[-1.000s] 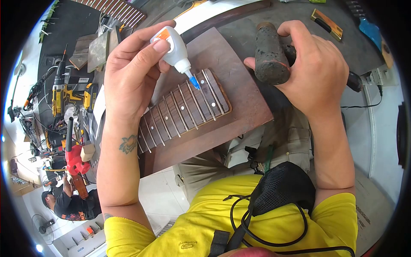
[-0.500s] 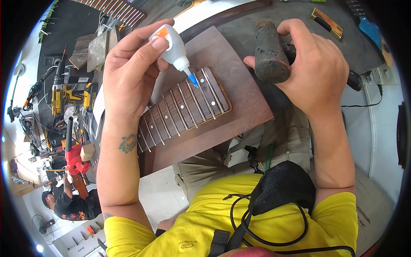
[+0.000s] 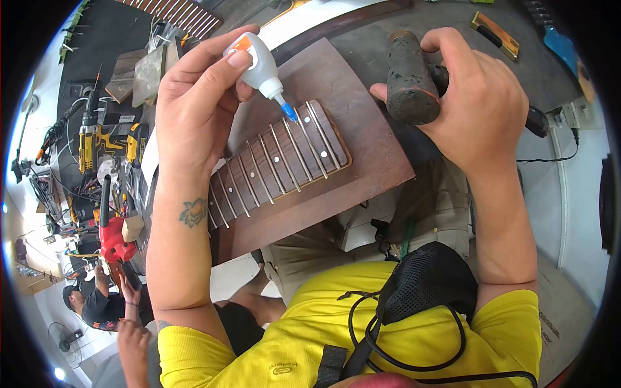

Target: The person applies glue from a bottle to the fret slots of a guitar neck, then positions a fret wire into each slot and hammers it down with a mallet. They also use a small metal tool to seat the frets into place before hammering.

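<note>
My left hand point(image 3: 206, 97) pinches a small clear glue bottle point(image 3: 264, 72) with an orange-and-white label, tilted so its blue tip point(image 3: 289, 112) points down at the fretboard near its wide end. The dark wooden fretboard point(image 3: 265, 158) has metal frets standing across it and white dots between them. It lies on a brown wooden board point(image 3: 362, 139). On the right, my right hand point(image 3: 475, 90) grips a hammer with a dark, worn cylindrical head point(image 3: 412, 81), held above the board's right edge. Most of the hammer's handle is hidden by the hand.
A yellow drill point(image 3: 97, 139) and a red tool point(image 3: 115, 239) lie among cables at the left. Another fretted piece point(image 3: 178, 14) is at the top left. At the lower left are a co-worker in black point(image 3: 110, 307) and another person's hand point(image 3: 134, 339).
The bottle and its tip have shifted slightly left and up. Another person's arm and bare leg have come into view at the lower left, and the co-worker's arm has moved.
</note>
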Motion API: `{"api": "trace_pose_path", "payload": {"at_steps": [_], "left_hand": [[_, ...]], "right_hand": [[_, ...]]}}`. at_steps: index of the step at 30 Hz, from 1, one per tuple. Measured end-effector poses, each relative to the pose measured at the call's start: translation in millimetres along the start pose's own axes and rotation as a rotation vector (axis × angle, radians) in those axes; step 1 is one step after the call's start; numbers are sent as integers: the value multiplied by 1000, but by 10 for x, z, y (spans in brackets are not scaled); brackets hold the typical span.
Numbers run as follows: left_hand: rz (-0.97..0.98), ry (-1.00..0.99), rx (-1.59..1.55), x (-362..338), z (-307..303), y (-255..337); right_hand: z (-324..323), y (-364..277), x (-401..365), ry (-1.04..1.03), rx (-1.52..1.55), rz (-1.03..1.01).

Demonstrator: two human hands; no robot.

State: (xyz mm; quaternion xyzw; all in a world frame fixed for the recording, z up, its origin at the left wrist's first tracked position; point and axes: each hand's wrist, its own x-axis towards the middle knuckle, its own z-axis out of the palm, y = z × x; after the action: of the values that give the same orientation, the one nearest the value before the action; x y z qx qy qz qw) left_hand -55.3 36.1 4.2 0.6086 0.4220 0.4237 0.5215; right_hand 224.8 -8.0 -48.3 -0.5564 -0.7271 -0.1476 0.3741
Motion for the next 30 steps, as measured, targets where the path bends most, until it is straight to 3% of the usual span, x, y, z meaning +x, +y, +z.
{"api": "trace_pose_path", "payload": {"at_steps": [30], "left_hand": [[73,143,-47,130,-49,-32]], "right_hand": [[-10,13,-6,-11,-23,-15]]}}
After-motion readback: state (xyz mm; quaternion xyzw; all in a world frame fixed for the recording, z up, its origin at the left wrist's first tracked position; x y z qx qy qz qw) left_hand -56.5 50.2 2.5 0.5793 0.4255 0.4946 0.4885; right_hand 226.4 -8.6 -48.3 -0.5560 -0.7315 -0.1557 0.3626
